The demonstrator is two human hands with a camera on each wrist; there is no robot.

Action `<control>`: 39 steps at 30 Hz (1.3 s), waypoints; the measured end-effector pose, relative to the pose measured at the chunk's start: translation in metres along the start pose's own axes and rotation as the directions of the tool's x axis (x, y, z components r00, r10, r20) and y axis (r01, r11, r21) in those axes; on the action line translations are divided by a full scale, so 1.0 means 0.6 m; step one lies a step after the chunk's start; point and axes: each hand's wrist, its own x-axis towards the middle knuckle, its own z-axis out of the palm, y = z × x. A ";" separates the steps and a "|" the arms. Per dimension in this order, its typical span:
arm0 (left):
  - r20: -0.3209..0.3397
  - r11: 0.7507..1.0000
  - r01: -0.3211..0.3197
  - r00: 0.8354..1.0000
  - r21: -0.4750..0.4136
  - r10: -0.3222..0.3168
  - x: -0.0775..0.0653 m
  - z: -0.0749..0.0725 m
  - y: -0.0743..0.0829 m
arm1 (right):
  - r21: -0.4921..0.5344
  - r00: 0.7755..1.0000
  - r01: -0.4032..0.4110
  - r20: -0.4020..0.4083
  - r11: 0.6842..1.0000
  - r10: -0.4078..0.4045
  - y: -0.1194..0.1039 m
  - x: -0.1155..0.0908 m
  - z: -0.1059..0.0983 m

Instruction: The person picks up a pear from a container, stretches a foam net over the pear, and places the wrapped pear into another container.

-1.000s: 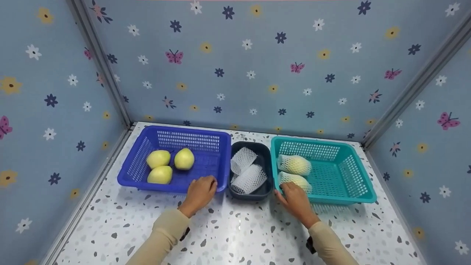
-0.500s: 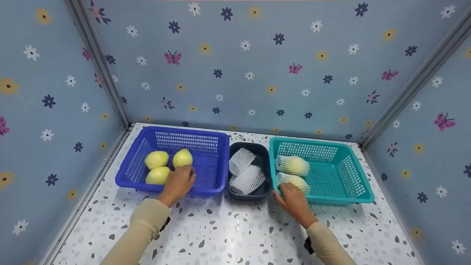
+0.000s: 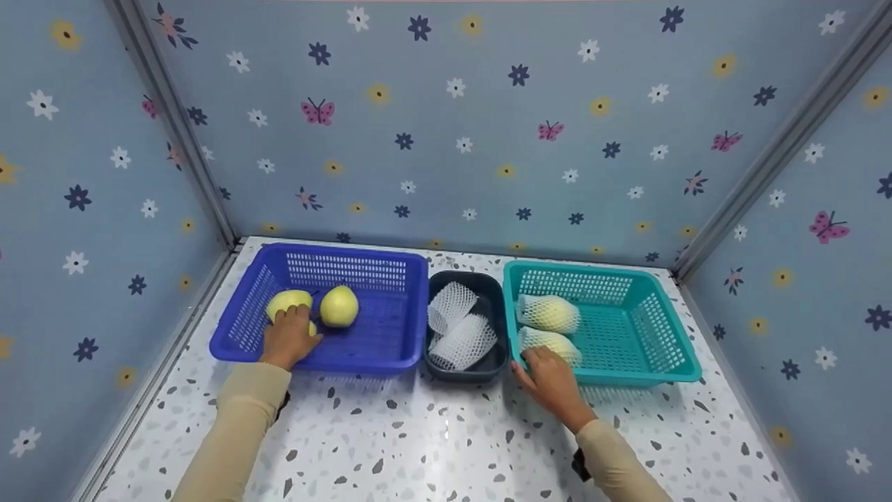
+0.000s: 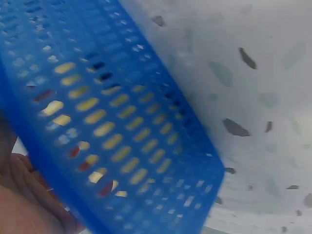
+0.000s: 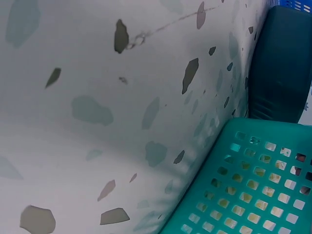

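In the head view, my left hand (image 3: 287,339) reaches into the purple-blue basket (image 3: 369,362) and grips the front yellow-green pear, its fingers over the far side and its thumb on the right. The hand hides most of this pear. Behind it lies another pear (image 3: 288,300), and a third pear (image 3: 339,307) sits to the right. My right hand (image 3: 552,380) rests at the front left rim of the teal basket (image 3: 648,376), its fingertips by a pear in white foam netting (image 3: 550,344). A second netted pear (image 3: 548,313) lies behind that one.
Between the baskets stands a dark grey tub (image 3: 465,376) with white foam net sleeves (image 3: 465,341) inside. Patterned panels (image 3: 453,125) close off the back and both sides of the speckled white table (image 3: 418,446).
My left hand has moved left, from the purple-blue basket's front right rim to the front pear, and has taken hold of it. My right hand has stayed at the teal basket's rim.
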 end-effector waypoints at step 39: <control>0.097 0.987 0.139 0.987 -0.078 -0.131 0.012 0.001 -0.020 | -0.037 0.999 -0.020 0.027 0.999 0.021 -0.001 0.000 -0.003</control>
